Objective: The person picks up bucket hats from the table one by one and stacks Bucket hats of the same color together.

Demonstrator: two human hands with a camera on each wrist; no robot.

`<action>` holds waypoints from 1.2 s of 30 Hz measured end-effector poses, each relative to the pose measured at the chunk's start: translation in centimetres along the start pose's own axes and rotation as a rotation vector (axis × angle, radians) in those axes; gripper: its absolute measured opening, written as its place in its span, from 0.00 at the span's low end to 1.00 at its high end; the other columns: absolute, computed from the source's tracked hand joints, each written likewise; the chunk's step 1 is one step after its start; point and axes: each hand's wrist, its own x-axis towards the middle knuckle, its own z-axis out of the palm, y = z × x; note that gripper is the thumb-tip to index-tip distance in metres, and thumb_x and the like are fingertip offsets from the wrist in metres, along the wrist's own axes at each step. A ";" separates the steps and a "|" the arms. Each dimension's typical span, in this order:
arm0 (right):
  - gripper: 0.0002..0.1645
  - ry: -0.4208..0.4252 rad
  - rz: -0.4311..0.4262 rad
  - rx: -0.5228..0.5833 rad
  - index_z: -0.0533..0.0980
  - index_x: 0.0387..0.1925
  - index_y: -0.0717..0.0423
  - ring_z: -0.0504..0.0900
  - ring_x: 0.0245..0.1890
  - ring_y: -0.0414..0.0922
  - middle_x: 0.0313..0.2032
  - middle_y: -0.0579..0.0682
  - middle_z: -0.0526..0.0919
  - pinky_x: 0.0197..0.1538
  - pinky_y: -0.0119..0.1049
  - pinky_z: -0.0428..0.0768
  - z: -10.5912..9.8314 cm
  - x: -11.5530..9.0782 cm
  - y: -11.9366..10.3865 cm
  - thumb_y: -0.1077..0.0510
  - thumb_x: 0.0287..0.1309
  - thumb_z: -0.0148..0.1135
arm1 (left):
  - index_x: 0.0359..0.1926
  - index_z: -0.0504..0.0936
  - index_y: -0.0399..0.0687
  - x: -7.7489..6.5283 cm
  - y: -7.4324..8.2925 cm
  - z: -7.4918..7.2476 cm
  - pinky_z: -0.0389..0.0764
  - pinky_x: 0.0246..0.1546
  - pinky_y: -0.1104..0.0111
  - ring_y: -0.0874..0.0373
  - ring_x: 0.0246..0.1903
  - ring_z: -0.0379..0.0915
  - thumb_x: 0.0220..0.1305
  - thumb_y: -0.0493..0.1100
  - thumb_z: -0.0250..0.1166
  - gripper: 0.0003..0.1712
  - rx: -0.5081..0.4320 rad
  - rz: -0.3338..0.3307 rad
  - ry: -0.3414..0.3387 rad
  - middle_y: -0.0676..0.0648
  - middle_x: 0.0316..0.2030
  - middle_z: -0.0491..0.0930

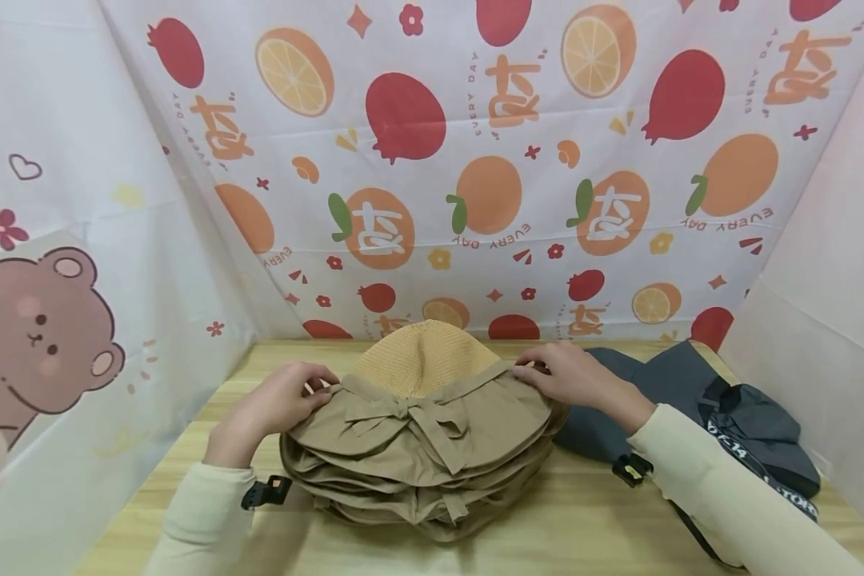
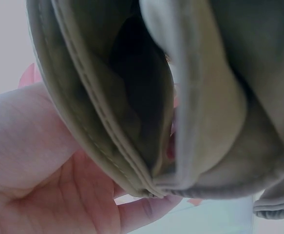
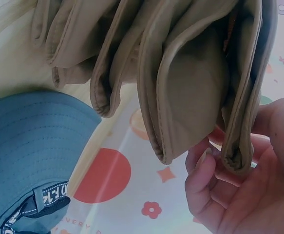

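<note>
A pile of khaki cloth sun hats (image 1: 418, 500), folded in layers, stands on the table in the middle of the head view. The top sun hat (image 1: 374, 448) has a fabric bow at its front, and a straw-coloured woven crown (image 1: 418, 360) rises behind it. My left hand (image 1: 291, 396) pinches the left end of its brim between thumb and fingers. At the opposite end, my right hand (image 1: 572, 374) grips the brim edge. In the right wrist view, fingertips curl round the folded brim (image 3: 244, 97). Stitched brim layers (image 2: 98, 107) fill the left wrist view.
Dark blue-grey hats (image 1: 752, 424) with a lettered band lie to the right, partly under my right forearm. The wooden table (image 1: 209, 472) is bounded by a fruit-print cloth (image 1: 475, 200) behind and pale cloth walls at both sides.
</note>
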 end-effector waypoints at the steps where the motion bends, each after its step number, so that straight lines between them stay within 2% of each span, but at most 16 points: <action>1: 0.14 0.003 -0.007 0.001 0.87 0.49 0.56 0.82 0.30 0.33 0.36 0.46 0.90 0.35 0.33 0.80 0.0 -0.1 0.0 0.54 0.74 0.60 | 0.50 0.85 0.34 0.0 0.0 0.1 0.81 0.34 0.61 0.58 0.31 0.81 0.69 0.33 0.65 0.11 -0.001 -0.005 -0.002 0.45 0.33 0.85; 6: 0.14 0.012 -0.002 0.019 0.86 0.49 0.55 0.76 0.25 0.32 0.31 0.44 0.88 0.32 0.31 0.74 -0.2 -0.5 0.1 0.54 0.74 0.59 | 0.50 0.85 0.35 -0.1 0.2 0.1 0.81 0.33 0.61 0.57 0.31 0.81 0.69 0.33 0.65 0.11 -0.004 -0.009 0.002 0.45 0.33 0.85; 8: 0.14 0.012 0.016 0.022 0.86 0.48 0.54 0.73 0.23 0.33 0.27 0.42 0.85 0.31 0.32 0.71 -0.4 -0.6 0.1 0.53 0.75 0.58 | 0.50 0.85 0.35 -0.1 0.2 0.0 0.81 0.33 0.61 0.57 0.31 0.81 0.69 0.33 0.65 0.11 -0.005 -0.004 0.004 0.45 0.33 0.85; 13: 0.14 0.015 0.052 0.034 0.84 0.38 0.49 0.66 0.18 0.35 0.18 0.40 0.72 0.30 0.31 0.68 -0.8 -0.9 0.6 0.52 0.77 0.56 | 0.51 0.85 0.35 -0.1 0.2 0.0 0.81 0.34 0.62 0.58 0.32 0.81 0.69 0.33 0.64 0.12 -0.004 -0.014 0.003 0.45 0.34 0.85; 15: 0.15 0.022 0.055 0.049 0.82 0.34 0.47 0.65 0.18 0.35 0.18 0.40 0.69 0.30 0.31 0.67 -0.9 -1.0 0.8 0.52 0.77 0.55 | 0.51 0.85 0.36 -0.2 0.3 0.0 0.81 0.34 0.62 0.58 0.32 0.81 0.69 0.33 0.64 0.12 -0.003 -0.021 0.007 0.46 0.34 0.85; 24: 0.19 0.032 0.057 0.069 0.78 0.27 0.47 0.63 0.15 0.35 0.16 0.41 0.66 0.27 0.30 0.65 -1.2 -2.3 1.7 0.53 0.78 0.53 | 0.51 0.85 0.36 -0.8 0.4 0.4 0.82 0.35 0.60 0.56 0.33 0.82 0.68 0.33 0.66 0.12 -0.009 -0.016 0.013 0.45 0.35 0.86; 29: 0.21 0.052 0.034 0.056 0.74 0.23 0.48 0.63 0.15 0.35 0.16 0.41 0.65 0.28 0.30 0.65 -1.7 -2.7 2.1 0.54 0.79 0.53 | 0.52 0.85 0.36 -0.5 0.5 0.2 0.83 0.38 0.56 0.53 0.34 0.83 0.68 0.33 0.66 0.13 -0.004 -0.004 0.026 0.43 0.36 0.86; 36: 0.22 0.027 0.077 0.052 0.72 0.23 0.49 0.63 0.15 0.36 0.16 0.42 0.65 0.28 0.31 0.67 -2.2 -3.2 2.8 0.55 0.79 0.52 | 0.51 0.85 0.36 -0.4 0.7 -0.1 0.83 0.39 0.55 0.51 0.35 0.84 0.68 0.33 0.66 0.13 0.004 0.002 0.026 0.43 0.36 0.86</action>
